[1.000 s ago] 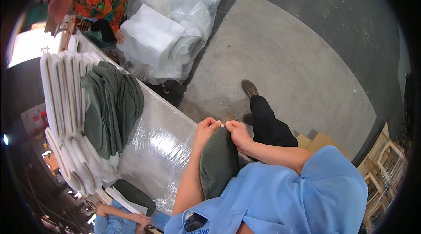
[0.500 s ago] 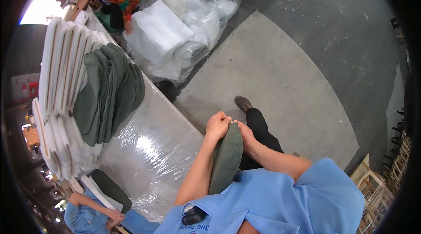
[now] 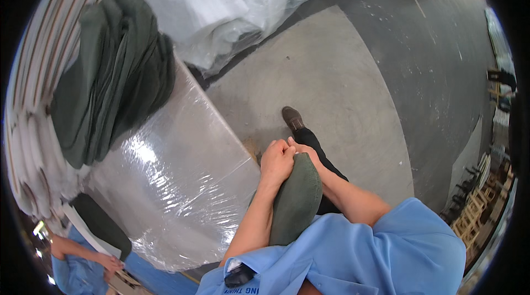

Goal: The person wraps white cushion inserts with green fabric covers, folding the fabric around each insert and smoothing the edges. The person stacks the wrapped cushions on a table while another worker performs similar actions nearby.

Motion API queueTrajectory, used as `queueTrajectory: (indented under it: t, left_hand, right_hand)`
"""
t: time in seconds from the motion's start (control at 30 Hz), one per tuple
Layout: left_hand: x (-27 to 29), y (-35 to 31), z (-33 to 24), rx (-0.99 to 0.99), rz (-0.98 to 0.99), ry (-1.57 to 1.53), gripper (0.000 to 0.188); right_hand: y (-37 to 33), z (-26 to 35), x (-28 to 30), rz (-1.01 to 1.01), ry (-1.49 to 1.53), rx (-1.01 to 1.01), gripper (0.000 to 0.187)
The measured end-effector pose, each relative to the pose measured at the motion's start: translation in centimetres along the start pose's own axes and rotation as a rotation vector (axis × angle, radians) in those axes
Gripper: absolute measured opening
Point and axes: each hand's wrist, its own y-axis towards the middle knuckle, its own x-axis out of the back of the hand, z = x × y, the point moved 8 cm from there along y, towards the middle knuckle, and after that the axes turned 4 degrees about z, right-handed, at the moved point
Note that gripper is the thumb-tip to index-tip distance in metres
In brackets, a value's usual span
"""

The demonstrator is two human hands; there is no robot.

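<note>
A dark green fabric cushion cover (image 3: 296, 201) hangs upright against the front of my blue shirt. Both hands meet at its far, narrow end. My left hand (image 3: 277, 163) is closed on the edge there, knuckles up. Beside it my right hand (image 3: 305, 151) is closed at the same end, its fingers partly hidden by the left hand and the cloth. A small white bit shows between the hands at the cover's tip. To the left, a pile of dark green covers (image 3: 113, 74) lies on a plastic-wrapped table (image 3: 182, 168).
White padded slabs (image 3: 41, 57) stand stacked at the far left. A co-worker in blue (image 3: 83, 264) holds a green-and-white piece at lower left. Clear plastic bags of white padding (image 3: 237, 13) lie beyond the table. Wooden frames (image 3: 480, 206) stand at the right. My shoe (image 3: 292, 118) is ahead.
My view has shifted, so the table and green pile appear closer and further left. Both hands stay at the cover's tip, the left turned slightly more over it.
</note>
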Motion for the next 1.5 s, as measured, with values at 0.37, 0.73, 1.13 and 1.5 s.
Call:
queueTrajectory:
  t: [0.37, 0.73, 1.13, 1.5]
  left_hand:
    - [0.9, -0.5, 0.5, -0.045, -0.094, 0.137, 0.018]
    - [1.8, -2.1, -0.8, -0.086, -0.163, 0.082, 0.012]
    - [2.1, -1.4, -0.2, -0.042, 0.014, 0.128, 0.017]
    - [1.7, -1.1, -1.3, -0.009, 0.039, 0.158, 0.016]
  right_hand:
    - [-0.9, -0.8, -3.3, 0.183, -0.048, -0.098, 0.023]
    - [10.4, -6.2, -1.4, 0.472, -0.972, 0.312, 0.017]
    - [5.8, -5.7, -2.2, -0.045, -0.105, -0.046, 0.026]
    - [7.7, -6.9, -3.4, 0.155, 0.112, -0.041, 0.019]
